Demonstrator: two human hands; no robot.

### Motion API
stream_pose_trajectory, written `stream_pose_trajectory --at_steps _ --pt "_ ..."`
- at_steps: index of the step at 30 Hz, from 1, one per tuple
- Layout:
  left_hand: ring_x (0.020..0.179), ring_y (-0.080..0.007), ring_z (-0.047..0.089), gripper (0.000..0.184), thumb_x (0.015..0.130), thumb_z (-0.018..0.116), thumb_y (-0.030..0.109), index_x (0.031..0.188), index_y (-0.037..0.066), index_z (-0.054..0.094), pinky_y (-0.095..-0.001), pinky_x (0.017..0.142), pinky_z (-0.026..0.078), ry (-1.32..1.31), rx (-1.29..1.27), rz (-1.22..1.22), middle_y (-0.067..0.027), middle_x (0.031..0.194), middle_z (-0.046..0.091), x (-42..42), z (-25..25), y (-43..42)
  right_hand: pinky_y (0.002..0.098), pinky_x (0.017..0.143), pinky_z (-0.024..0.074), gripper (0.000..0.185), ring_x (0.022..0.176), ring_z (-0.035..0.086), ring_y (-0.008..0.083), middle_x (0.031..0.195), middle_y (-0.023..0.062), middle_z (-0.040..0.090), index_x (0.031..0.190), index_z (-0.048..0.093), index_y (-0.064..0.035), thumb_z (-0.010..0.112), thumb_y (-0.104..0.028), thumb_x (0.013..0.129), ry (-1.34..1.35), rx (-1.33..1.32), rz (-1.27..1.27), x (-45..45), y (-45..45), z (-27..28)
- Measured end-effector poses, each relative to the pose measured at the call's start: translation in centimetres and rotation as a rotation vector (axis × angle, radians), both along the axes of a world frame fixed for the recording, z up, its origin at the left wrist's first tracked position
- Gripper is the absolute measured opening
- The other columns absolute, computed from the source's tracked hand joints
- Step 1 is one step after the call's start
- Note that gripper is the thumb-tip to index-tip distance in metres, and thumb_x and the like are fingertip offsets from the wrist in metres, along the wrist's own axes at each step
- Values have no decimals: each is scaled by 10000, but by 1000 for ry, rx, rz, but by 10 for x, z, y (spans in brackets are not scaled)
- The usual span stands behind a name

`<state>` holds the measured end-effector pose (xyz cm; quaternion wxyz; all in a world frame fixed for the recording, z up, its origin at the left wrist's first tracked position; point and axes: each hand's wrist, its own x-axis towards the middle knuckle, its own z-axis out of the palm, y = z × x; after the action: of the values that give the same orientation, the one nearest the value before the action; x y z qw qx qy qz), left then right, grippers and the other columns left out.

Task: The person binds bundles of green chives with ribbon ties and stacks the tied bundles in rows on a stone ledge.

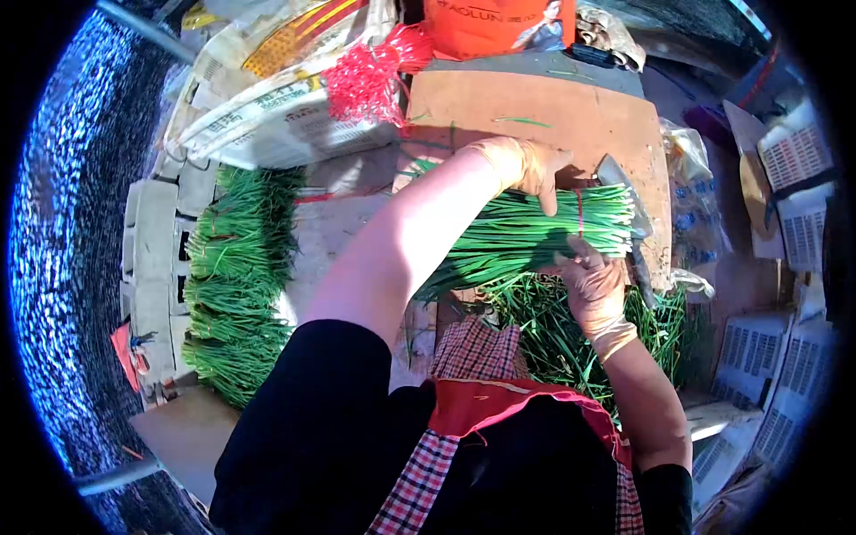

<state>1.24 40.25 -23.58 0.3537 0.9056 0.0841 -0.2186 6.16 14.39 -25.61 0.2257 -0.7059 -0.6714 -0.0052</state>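
A thick bunch of green garlic chives [522, 227] lies across a brown board [535, 100], its pale cut ends to the right. Around it near those ends runs a thin red tie [580, 207]. My left hand [528, 169], in a tan glove, curls over the far side of the bunch. At the near side, my gloved right hand [595, 290] has its bent fingers closed against the bunch, right by the tie; whether they also pinch the tie is hidden. A knife [629, 192] lies on the board just beyond the cut ends, partly covered by them.
Stacked chive bunches [234, 267] stand at the left beside grey blocks [152, 232]. Loose chive leaves [553, 325] lie below the board, near my apron [481, 406]. Red plastic ties [370, 80] hang over a white sack [294, 125]. An orange bag [495, 31] is at the back.
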Motion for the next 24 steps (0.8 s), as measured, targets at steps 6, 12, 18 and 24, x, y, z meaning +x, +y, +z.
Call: stream_pose_trajectory --at_steps 6,12,18,24 --pt "1290 -435 279 1370 393 857 367 1423 8 27 -446 1060 274 -135 429 -17 -332 1382 248 11 6 -87 268 750 478 114 788 607 165 891 76 636 951 606 -28 542 7 863 1005 2 -9 -3 -19 -19" --pt "1032 -339 559 619 856 431 157 1415 58 184 -499 886 408 -288 851 355 -223 1196 512 9 -40 -133 215 556 442 138 612 503 86 719 6 558 787 537 -53 477 -48 911 1425 75 -382 -20 -2 -4" --pt "971 -259 567 577 826 481 204 1344 11 318 -426 780 444 -239 787 375 -182 1122 537 -7 -25 -129 207 502 386 173 561 472 59 715 -15 572 804 578 -74 442 -49 908 1344 61 -98 -22 8 24" --pt "1084 -313 519 604 838 457 173 1392 39 254 -466 862 418 -353 994 406 -225 1234 476 -19 -35 -136 237 682 473 109 720 568 113 831 53 631 905 619 -9 545 30 835 912 -471 69 7 -34 11"
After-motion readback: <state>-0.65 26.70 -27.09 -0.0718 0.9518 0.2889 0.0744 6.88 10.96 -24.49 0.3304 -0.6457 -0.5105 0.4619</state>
